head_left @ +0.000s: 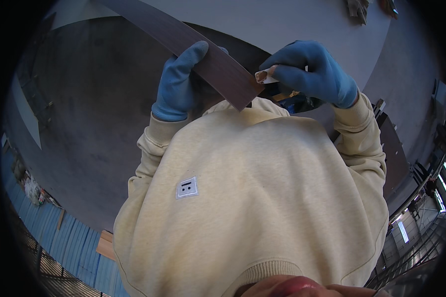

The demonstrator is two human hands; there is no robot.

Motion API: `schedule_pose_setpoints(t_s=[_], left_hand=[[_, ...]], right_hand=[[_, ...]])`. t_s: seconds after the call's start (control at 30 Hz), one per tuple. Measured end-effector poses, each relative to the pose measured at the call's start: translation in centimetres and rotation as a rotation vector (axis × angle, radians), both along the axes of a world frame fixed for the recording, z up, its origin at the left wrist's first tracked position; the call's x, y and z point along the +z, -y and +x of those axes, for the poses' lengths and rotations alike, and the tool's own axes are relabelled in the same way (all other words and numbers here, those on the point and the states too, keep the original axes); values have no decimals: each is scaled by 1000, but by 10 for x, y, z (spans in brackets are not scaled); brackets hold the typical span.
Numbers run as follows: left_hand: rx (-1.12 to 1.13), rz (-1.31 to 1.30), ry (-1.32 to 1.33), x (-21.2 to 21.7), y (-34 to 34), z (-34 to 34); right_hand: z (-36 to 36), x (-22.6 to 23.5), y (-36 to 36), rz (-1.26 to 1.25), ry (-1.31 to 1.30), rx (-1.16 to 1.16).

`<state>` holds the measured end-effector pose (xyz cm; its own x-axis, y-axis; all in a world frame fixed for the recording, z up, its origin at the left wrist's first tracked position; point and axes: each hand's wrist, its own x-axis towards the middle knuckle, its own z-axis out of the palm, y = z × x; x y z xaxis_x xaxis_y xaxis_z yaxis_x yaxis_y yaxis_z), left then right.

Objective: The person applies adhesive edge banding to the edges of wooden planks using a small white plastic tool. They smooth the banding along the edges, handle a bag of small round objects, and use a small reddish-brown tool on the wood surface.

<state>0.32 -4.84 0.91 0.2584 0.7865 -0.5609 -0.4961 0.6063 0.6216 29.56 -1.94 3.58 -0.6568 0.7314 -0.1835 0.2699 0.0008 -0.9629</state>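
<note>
My left hand [179, 81], in a blue glove, is closed on a long dark brown wood-grain board [203, 59]. Its thumb lies over the top face, and the other fingers are mostly hidden beneath. The board slants from the far left down to its squared end near my chest. Between the thumb and fingers of my blue-gloved right hand [314, 72] is a small white piece with a reddish-brown patch [265, 76]. That piece is at the board's right corner; whether they touch I cannot tell.
A pale grey surface [282, 22] spreads beyond my hands, with a crumpled greyish item [358, 11] at its far right. Partly hidden dark and blue items [297, 102] lie below my right hand. A brown panel [394, 153] stands right of my arm.
</note>
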Motion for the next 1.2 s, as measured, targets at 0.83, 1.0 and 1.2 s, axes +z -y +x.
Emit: schedule_pose_setpoints(t_s=[0.83, 1.0, 1.2], left_hand=[[9, 27, 61, 14, -11, -10], [8, 21, 70, 13, -9, -10], [8, 2, 98, 9, -7, -12]], right_hand=[[-42, -36, 22, 1123, 22, -319], [-44, -33, 25, 1157, 99, -327], [-40, -37, 25, 1132, 146, -309]])
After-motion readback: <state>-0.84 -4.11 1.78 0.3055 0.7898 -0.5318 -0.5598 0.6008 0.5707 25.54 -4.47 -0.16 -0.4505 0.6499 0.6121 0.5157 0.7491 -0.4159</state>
